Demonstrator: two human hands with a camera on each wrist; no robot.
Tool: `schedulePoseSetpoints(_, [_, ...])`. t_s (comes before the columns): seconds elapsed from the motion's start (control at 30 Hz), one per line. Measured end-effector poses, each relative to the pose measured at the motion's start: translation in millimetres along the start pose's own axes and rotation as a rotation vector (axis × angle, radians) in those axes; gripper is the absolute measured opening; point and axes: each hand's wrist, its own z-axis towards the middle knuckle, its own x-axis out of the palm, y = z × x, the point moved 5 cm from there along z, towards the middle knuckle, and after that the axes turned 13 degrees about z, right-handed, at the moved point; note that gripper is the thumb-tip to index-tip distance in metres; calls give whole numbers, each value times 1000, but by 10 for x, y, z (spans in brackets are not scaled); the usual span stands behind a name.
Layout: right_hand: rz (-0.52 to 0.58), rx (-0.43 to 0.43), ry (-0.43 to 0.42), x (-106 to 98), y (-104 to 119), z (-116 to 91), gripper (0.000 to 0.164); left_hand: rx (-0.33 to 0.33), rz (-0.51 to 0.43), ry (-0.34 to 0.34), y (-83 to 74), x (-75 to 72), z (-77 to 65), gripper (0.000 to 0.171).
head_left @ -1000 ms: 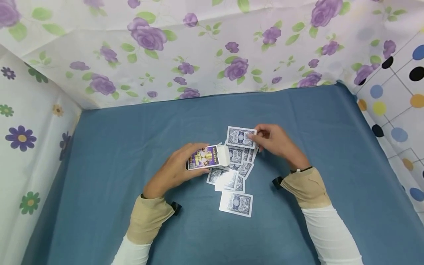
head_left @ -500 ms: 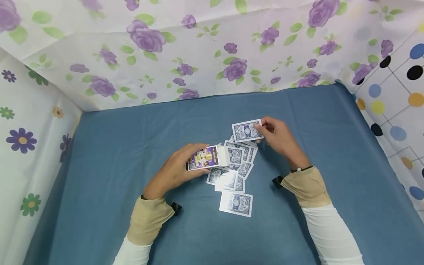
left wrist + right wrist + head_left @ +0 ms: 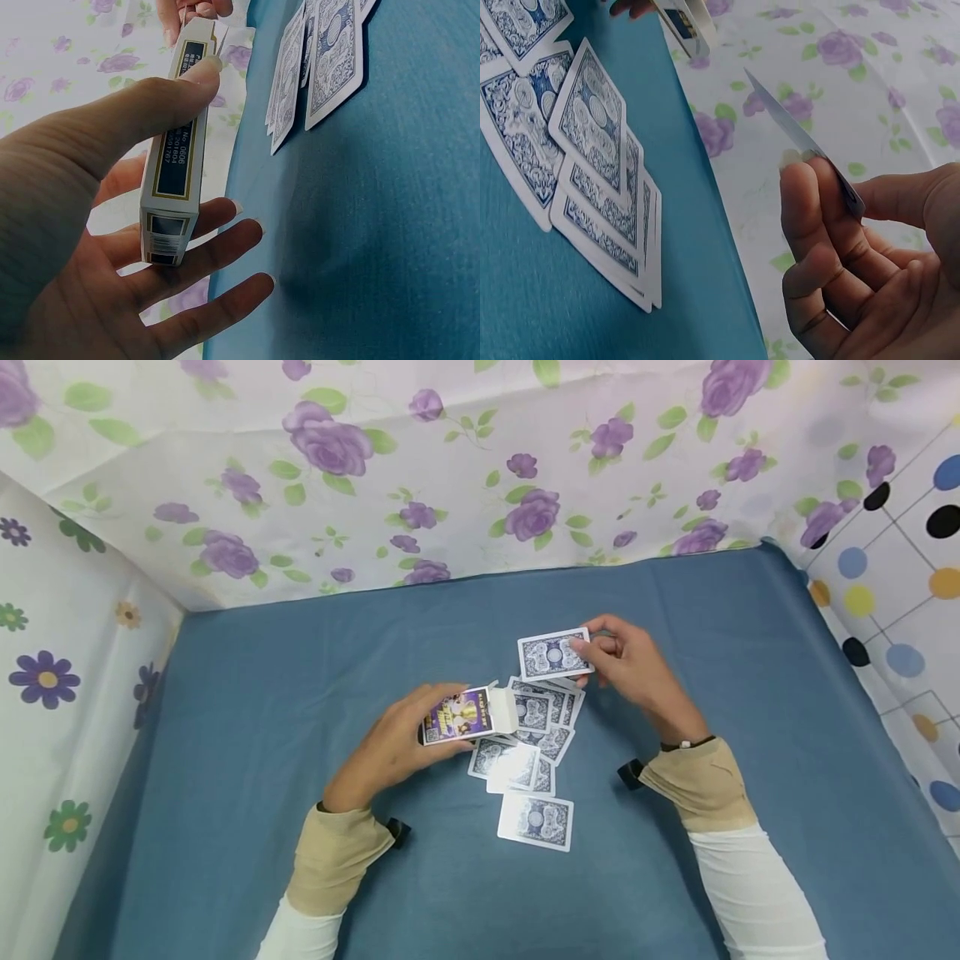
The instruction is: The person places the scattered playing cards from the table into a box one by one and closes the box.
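Note:
My left hand (image 3: 401,735) grips a playing-card box (image 3: 457,717) with a purple printed face between thumb and fingers. The box's white flap (image 3: 504,710) stands open toward the right. In the left wrist view the thumb lies along the narrow dark side of the box (image 3: 174,161). My right hand (image 3: 626,664) pinches a blue-backed playing card (image 3: 553,655) by its right end, thumb on top, above the back of the pile. Seen edge-on in the right wrist view, that card (image 3: 799,135) sits between thumb and curled fingers. Under and beside the box lie several overlapping face-down cards (image 3: 534,712).
One face-down card (image 3: 536,821) lies apart at the front of the pile. A blue cloth (image 3: 300,652) covers the table. A flowered sheet (image 3: 465,460) hangs behind it, and a dotted sheet (image 3: 900,635) stands at the right edge.
My right hand has lifted the card off the back of the pile, moving it away and right, then slightly back left. The left hand and box have stayed nearly still.

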Motion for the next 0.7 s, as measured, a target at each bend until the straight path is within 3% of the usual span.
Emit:
schedulePoseSetpoints(0.33, [14,21,130,223,49,1,31,-4,1,-23,26,-48,5,69])
schedulePoseSetpoints(0.7, [22,43,188,340,18,-9,27,-5,8,-28,31,-51,-1,68])
